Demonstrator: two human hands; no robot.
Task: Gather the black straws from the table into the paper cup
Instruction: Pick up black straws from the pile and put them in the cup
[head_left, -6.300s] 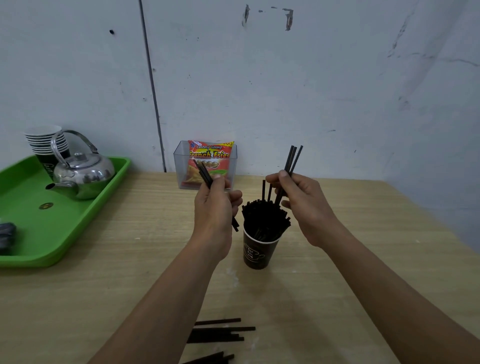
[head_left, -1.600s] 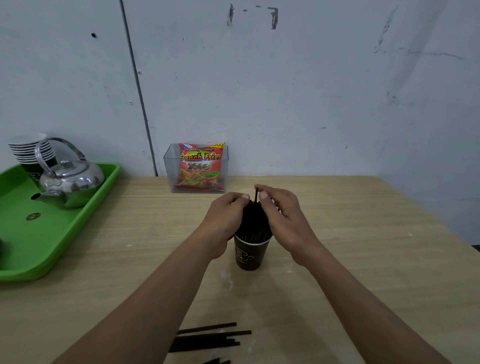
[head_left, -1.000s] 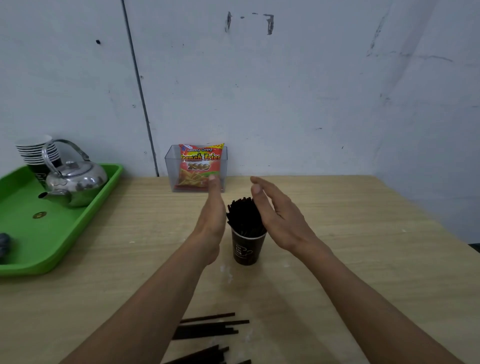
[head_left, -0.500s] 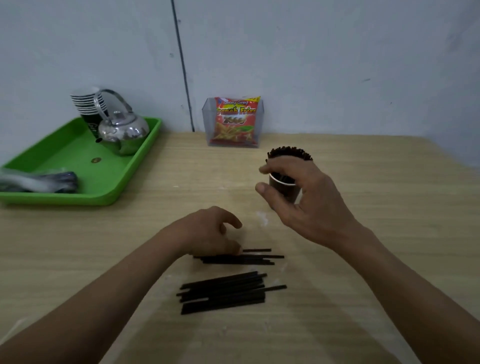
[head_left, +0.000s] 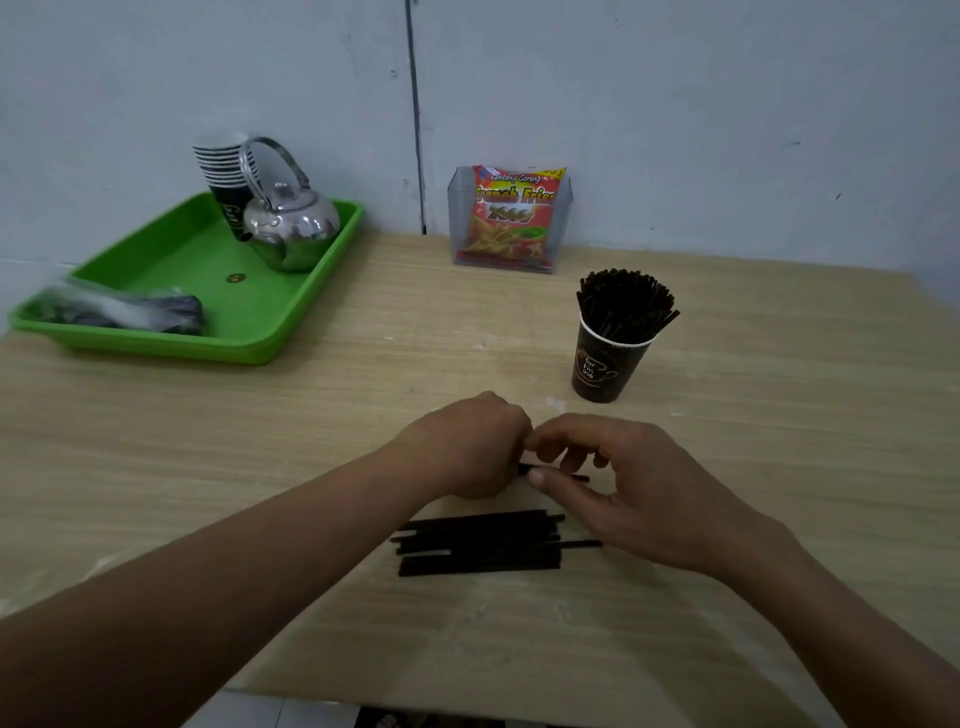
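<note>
A dark paper cup (head_left: 602, 371) stands upright on the wooden table, packed with black straws (head_left: 623, 304). Nearer to me a flat pile of several black straws (head_left: 478, 543) lies on the table. Just behind that pile my left hand (head_left: 467, 447) and my right hand (head_left: 628, 483) meet over a smaller bundle of black straws (head_left: 576, 477). Both hands have their fingers curled around this bundle, which is mostly hidden under them; only short ends show between the fingers.
A green tray (head_left: 270, 332) at the far left holds a steel kettle (head_left: 291, 228), stacked paper cups (head_left: 223, 166) and a plastic-wrapped bundle (head_left: 124, 312). A clear box with a snack packet (head_left: 511, 218) stands against the wall. The table's near edge (head_left: 467, 704) is close.
Both hands left the cup and came down to the table. My right hand joined my left at the small straw bundle. The view tilted down and left.
</note>
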